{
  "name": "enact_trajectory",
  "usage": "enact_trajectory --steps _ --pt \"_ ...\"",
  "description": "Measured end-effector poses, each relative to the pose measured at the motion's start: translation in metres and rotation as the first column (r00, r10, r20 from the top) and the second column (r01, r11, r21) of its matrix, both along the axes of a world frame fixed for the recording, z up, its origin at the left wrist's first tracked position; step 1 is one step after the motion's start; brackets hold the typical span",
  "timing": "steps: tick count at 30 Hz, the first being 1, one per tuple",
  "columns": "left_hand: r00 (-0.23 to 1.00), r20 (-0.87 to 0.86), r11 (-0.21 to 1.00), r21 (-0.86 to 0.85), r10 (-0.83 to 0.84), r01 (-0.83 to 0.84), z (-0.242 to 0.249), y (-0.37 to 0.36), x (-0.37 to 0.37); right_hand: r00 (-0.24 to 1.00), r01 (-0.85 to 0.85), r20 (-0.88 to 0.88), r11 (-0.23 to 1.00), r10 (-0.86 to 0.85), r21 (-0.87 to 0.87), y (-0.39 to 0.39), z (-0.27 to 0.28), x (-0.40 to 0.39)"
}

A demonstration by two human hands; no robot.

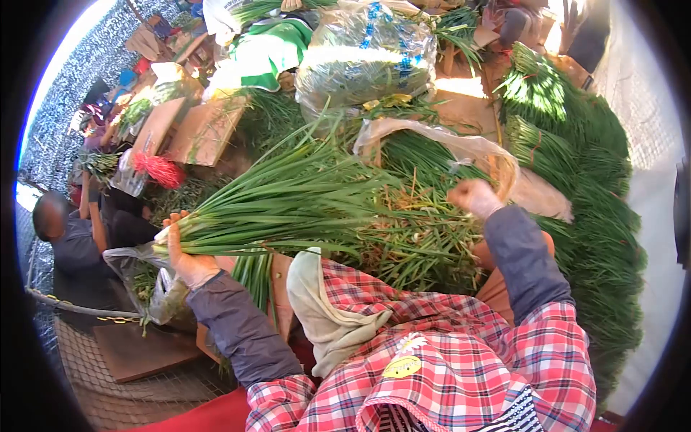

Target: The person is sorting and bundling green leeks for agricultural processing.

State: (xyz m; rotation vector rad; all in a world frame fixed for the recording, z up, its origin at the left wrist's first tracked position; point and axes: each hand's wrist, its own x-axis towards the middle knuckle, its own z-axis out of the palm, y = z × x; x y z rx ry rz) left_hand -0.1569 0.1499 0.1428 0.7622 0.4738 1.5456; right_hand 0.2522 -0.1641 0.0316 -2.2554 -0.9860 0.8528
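Note:
My left hand is wrapped round the pale stem ends of a bunch of garlic chives. The long flat green leaves fan out to the right across my front. My right hand is raised on the other side, fingers curled closed, over a heap of loose leaves and yellowed trimmings. Whatever it may hold is hidden. Beside it arches the rim of a clear plastic bag. More chive leaves hang below my left wrist.
Tied green bundles are stacked along the right side. A large filled clear bag stands ahead. Left of it are wooden boards and a clump of red ties. Another person sits at the left, near a plastic bag.

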Motion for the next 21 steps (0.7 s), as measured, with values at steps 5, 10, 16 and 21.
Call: enact_trajectory --steps 5,10,16,21 --pt "1.0 0.0 0.999 -0.05 -0.001 0.001 0.003 -0.024 0.029 0.974 0.02 -0.186 0.776 0.126 0.63 0.034 0.081 -0.041" --pt "0.997 -0.017 0.997 0.01 -0.081 0.081 -0.001 -0.03 0.034 0.985 0.088 -0.165 0.651 0.059 0.754 0.046 0.072 -0.041" --pt "0.964 -0.041 0.958 0.108 -0.262 0.265 0.009 -0.045 0.049 0.842 -0.402 0.539 0.709 0.037 0.579 0.07 0.079 -0.059" --pt "0.958 -0.083 0.953 0.109 -0.275 0.283 0.011 -0.056 0.066 0.685 -0.55 0.711 0.754 0.161 0.359 0.105 0.067 -0.08"
